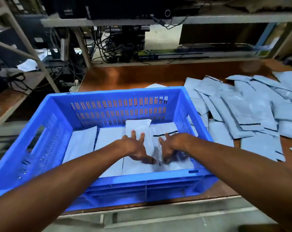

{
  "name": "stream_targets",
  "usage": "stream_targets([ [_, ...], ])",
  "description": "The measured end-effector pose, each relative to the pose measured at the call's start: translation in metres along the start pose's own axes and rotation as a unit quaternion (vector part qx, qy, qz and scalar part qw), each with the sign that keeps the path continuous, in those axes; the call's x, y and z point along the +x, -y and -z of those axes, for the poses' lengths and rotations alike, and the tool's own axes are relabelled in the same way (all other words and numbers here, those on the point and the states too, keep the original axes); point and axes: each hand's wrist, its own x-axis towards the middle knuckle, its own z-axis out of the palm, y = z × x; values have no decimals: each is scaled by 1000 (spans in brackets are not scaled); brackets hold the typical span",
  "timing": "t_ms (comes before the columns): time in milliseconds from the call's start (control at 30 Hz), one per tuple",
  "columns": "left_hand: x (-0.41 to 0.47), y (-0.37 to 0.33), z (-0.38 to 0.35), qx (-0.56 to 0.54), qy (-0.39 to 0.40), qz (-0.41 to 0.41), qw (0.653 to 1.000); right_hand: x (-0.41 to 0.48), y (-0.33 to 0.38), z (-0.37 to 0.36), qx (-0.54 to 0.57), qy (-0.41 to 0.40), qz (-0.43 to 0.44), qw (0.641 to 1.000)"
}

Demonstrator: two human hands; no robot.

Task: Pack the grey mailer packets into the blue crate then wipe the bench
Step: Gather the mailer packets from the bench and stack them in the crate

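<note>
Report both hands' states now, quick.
Left hand: open, fingers spread on a grey packet in the blue crate.
Right hand: open, fingers spread; lower part blurred.

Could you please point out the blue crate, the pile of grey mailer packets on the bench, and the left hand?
blue crate (118, 93): head view, on its far rim.
pile of grey mailer packets (247, 111): head view, on a packet mid-pile.
left hand (135, 148): head view, on its back.

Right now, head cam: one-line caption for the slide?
Left hand and right hand rest on grey packets in the blue crate; a pile lies loose on the bench beside it.
</note>
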Motion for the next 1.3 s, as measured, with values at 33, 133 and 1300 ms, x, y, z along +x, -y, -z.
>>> stream_targets([
  [33,0,1,-1,6,-2,-4,1000,0,-1,0,-14,-3,3,1000],
  [133,10,7,-6,-2,1,-4,1000,-1,-3,0,-42,-5,11,999],
  [1300,144,-309,-29,-89,-353,-14,931,41,-346,-113,244,-418,-15,875],
])
